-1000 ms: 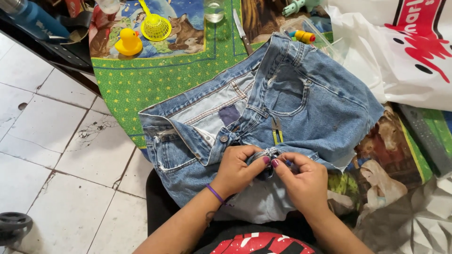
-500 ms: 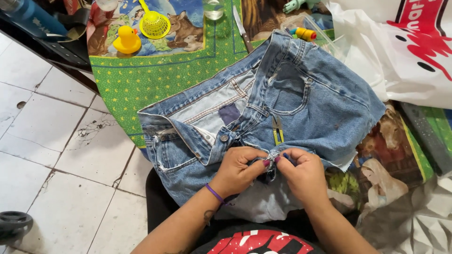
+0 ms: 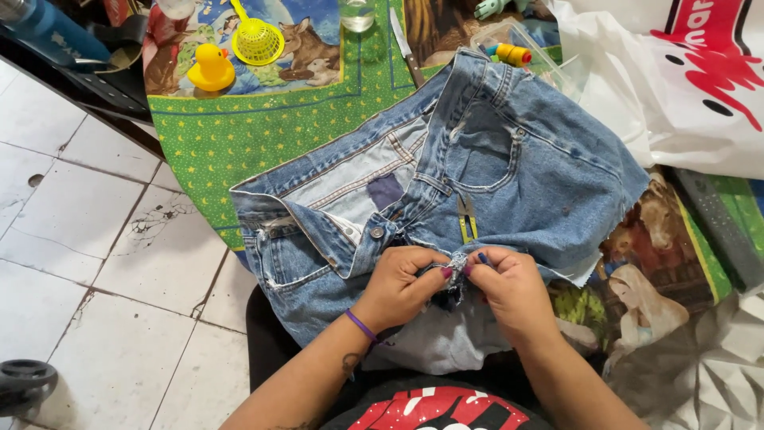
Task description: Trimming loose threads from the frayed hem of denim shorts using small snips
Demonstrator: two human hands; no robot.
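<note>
1. Denim shorts point(image 3: 509, 151) spread over green cloth point(image 3: 239, 135), waistband to the left, frayed hem near.
2. L hand point(image 3: 402, 287) & R hand point(image 3: 513, 291) meet at hem, fingers closed, pinching frayed seam point(image 3: 455, 267) between fingertips.
3. Yellow snips point(image 3: 467, 219) lie on denim just beyond the fingers.

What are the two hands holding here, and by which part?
Both the left hand and right hand pinch the denim shorts at a frayed bit of the near edge, between their fingertips.
</note>
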